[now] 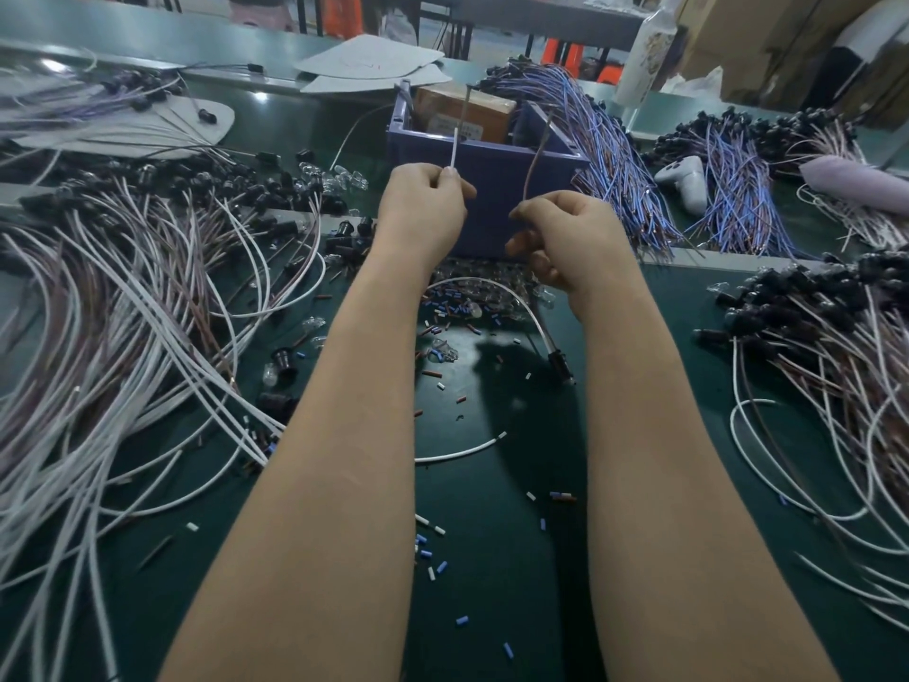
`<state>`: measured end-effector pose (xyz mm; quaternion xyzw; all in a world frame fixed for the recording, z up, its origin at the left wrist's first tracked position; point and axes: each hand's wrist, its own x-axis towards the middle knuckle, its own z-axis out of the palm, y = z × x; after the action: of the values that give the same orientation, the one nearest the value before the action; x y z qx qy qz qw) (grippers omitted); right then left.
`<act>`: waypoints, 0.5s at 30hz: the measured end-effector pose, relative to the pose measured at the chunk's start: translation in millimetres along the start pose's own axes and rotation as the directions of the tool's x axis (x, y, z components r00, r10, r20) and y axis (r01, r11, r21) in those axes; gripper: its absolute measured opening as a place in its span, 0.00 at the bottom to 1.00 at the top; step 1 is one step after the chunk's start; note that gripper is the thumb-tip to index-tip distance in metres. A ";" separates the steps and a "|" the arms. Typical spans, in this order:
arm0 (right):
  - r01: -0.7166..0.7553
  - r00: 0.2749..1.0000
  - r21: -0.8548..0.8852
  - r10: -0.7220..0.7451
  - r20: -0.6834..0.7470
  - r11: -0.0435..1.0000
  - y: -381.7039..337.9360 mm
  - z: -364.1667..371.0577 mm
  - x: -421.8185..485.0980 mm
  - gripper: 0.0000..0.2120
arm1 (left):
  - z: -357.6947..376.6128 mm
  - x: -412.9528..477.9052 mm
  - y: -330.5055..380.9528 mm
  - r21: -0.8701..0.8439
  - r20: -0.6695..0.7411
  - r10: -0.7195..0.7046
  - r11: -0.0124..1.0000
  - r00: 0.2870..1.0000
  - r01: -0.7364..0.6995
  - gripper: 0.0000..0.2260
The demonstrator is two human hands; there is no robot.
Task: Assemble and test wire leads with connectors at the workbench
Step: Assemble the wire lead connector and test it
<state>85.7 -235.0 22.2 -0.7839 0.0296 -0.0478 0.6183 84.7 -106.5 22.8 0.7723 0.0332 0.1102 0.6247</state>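
Wire lead [492,283] held up over the green workbench [492,484], just in front of the blue bin [492,199]. Two ends pointing upward, slack looping down to a black connector [560,366], on or just above the mat, impossible to tell which.

Judged to be well into a long batch. Heaps of finished leads [811,347] with black connectors on the right. Blue-wired bundle [615,140] beside the bin. Broad spread of loose wires [123,312] on the left, probably waiting their turn. Insulation scraps [438,553] scattered across the mat. Connector apparently fitted on this lead already; testing seemingly not yet done, with no tester clearly in view.

Left hand [423,209] raised on an outstretched forearm, thumb and forefinger pinched on the white wire [455,145]. Right hand [565,243] about level and just apart from it, fingers curled round the brown wire [533,160].
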 end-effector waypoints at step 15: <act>-0.013 0.996 -0.378 0.047 0.081 0.926 1.5 -17.4 0.1 0.05 | -6.7 0.5 6.1 0.242 -0.325 0.015 0.968 0.946 0.067 0.19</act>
<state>83.8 -252.2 24.8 -0.8889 0.0229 0.0030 0.4575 83.3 -101.2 30.1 0.8158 0.1592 0.2221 0.5097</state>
